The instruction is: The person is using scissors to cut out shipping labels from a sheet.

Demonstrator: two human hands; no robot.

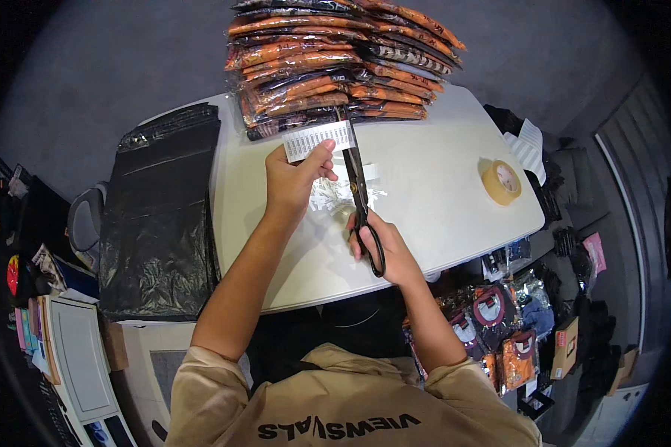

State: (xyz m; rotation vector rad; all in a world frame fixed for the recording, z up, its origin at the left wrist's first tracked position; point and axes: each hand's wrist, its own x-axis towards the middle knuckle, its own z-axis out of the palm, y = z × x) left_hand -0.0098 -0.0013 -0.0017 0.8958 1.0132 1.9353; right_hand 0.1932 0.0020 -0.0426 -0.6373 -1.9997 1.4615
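Observation:
Between the thumb and fingers of my left hand (pixel 296 181) is a white paper strip (pixel 313 141) printed with repeated small writing. My right hand (pixel 388 248) grips the black handles of a pair of scissors (pixel 358 187), which point away from me. The scissor blades reach the strip's right end, one seen on each side of it; whether they touch the paper I cannot tell. Under my hands, a loose heap of small cut paper pieces (pixel 335 195) lies on the white table (pixel 442 184).
Tall stacks of plastic-wrapped folded garments (pixel 307 61) stand at the table's far edge. A pile of black plastic mailing bags (pixel 156 223) covers the left side. A roll of tape (pixel 501 183) sits near the right edge. More bagged garments (pixel 495 313) lie below the table at right.

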